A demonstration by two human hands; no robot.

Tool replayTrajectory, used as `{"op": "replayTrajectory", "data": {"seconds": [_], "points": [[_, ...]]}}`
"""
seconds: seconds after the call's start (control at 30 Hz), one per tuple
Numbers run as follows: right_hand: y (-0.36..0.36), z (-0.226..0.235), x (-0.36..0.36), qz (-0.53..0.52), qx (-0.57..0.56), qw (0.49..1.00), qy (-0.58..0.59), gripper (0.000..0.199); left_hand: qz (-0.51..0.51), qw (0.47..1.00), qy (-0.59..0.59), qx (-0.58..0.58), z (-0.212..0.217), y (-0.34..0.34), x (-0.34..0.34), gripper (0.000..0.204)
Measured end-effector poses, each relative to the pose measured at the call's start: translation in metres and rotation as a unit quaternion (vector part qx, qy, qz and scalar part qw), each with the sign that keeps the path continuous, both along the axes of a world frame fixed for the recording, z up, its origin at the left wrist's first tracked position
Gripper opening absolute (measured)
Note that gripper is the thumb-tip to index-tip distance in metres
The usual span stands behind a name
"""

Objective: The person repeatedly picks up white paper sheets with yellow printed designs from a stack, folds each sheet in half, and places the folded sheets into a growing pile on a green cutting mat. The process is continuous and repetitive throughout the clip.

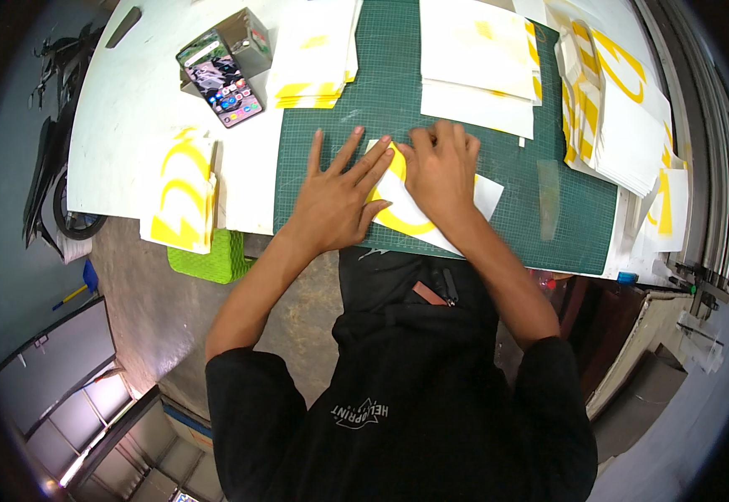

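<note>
Grip: left hand [337, 197] flat, fingers spread, pressing white sheet with yellow curve [406, 213]; right hand [440, 171] palm-down on it, fingertips at its top edge, grasping nothing
Sheet: on green cutting mat [465, 167], near front edge
Nearby: phone [219, 78] upper left; sheet stacks [473, 58] behind

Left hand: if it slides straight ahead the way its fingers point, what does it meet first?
Probably the right hand: the left hand points up and rightward across the yellow-printed sheet, fingertips almost touching it.
</note>
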State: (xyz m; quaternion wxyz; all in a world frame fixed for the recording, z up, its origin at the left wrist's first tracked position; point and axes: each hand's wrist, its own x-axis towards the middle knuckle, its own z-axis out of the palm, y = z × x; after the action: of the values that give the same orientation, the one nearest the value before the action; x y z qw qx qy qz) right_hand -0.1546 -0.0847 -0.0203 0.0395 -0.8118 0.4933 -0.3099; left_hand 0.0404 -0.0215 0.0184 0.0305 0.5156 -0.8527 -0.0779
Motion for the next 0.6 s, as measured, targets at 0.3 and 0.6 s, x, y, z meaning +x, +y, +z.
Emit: {"op": "replayTrajectory", "data": {"seconds": [0.3,0.6], "points": [[0.038,0.002,-0.111,-0.152,0.001,0.987,0.058,0.027,-0.004,1.0,-0.012,-0.001,-0.002,0.002,0.001,0.066],[0.068,0.069,-0.028,-0.032,0.033,0.999,0.027,0.051,0.006,1.0,-0.017,-0.016,0.0,0.003,-0.001,0.066]]}}
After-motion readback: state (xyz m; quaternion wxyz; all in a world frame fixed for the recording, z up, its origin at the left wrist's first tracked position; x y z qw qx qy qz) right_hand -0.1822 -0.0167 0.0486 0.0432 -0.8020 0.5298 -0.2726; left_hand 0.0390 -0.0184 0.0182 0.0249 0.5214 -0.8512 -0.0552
